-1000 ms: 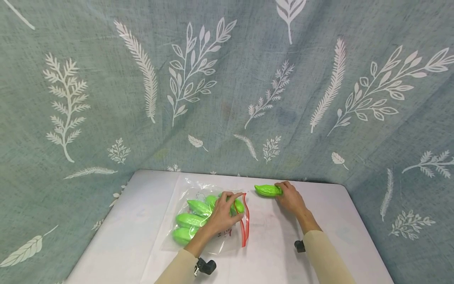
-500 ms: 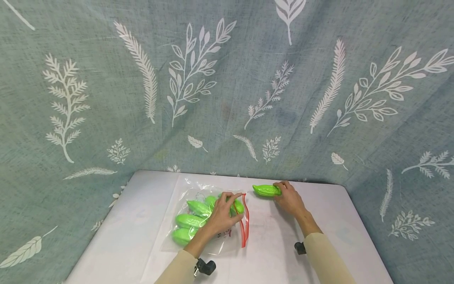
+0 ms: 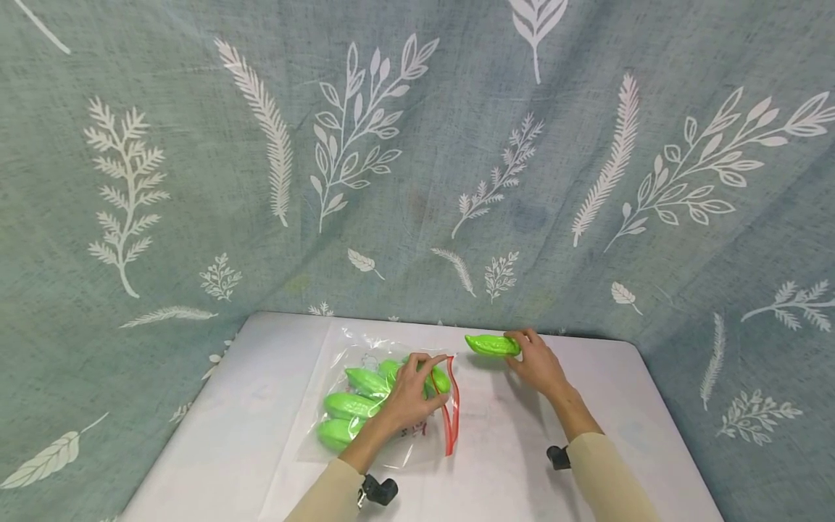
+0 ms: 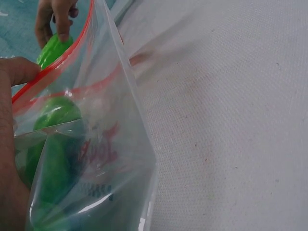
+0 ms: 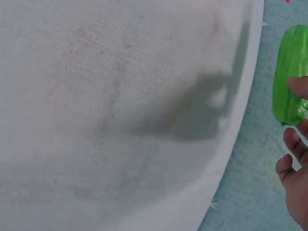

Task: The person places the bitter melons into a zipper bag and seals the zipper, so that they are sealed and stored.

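Note:
In the head view my right hand [image 3: 537,360] holds a bright green bitter melon [image 3: 492,345] by one end, above the back of the table, its pointed end toward the bag. The right wrist view shows my thumb pressed on the same melon [image 5: 291,72]. To the left lies a clear zip bag [image 3: 417,453] with a red zip edge, holding several green bitter melons [image 3: 349,405]. My left hand [image 3: 409,391] grips the bag at its mouth; in the left wrist view my thumb [image 4: 21,70] rests on the red zip edge [image 4: 60,60]. Part of the bag's contents is hidden behind that hand.
A white-covered table [image 3: 496,464] carries everything. Behind and beside it hangs a grey-green cloth [image 3: 417,181] with white leaf prints. A small black camera [image 3: 380,491] sits on the left wrist, another camera [image 3: 557,457] on the right.
My right hand has first slid the bitter melon slightly left, then raised it a little off the table. My left hand and the zip bag have stayed in place.

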The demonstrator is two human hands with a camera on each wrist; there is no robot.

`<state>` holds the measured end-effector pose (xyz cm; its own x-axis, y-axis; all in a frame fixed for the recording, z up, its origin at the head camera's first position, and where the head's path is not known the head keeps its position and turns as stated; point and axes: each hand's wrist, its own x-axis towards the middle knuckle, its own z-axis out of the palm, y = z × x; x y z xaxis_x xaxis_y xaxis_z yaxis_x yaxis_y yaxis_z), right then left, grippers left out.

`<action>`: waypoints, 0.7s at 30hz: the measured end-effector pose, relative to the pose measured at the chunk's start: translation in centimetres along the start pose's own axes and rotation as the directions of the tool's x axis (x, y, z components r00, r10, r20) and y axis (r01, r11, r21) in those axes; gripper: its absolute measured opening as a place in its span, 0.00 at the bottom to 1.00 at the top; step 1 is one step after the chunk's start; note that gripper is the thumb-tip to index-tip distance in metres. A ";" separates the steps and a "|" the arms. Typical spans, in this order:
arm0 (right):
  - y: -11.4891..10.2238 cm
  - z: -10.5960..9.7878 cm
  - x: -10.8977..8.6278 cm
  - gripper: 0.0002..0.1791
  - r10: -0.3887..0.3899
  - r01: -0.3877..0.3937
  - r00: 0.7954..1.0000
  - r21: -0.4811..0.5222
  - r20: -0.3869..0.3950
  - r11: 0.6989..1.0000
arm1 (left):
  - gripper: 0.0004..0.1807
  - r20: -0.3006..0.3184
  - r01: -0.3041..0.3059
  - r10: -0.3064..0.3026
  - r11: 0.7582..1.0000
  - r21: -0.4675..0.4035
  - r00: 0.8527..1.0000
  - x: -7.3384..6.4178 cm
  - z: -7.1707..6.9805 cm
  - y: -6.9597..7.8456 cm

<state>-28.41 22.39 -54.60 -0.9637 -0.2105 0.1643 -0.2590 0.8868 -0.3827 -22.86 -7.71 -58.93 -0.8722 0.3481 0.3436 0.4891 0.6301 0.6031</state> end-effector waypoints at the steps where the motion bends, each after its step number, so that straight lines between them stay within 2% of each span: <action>1: -0.1 -0.1 0.0 0.29 0.000 0.000 1.000 0.004 0.000 1.000 | 0.41 -0.001 -0.002 0.002 1.000 -0.002 1.000 0.0 0.0 0.0; 7: -0.5 -0.7 -0.4 0.29 -0.011 0.011 1.000 0.019 0.003 1.000 | 0.41 -0.002 -0.004 0.004 1.000 0.004 1.000 0.0 -0.1 0.1; 14: -0.8 -0.8 -0.8 0.29 -0.067 0.067 0.998 0.021 -0.012 0.998 | 0.41 -0.007 -0.011 0.011 1.000 0.012 1.000 0.1 0.1 -0.2; 21: -0.8 -0.7 -1.1 0.28 -0.068 0.067 0.998 0.063 0.013 0.996 | 0.41 -0.006 -0.017 0.017 1.000 0.013 1.000 0.0 0.0 -0.1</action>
<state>-27.07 22.16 -53.83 -0.9445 -0.2758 0.1785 -0.3269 0.8428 -0.4275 -22.92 -7.78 -59.05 -0.8637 0.3545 0.3583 0.5037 0.6329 0.5880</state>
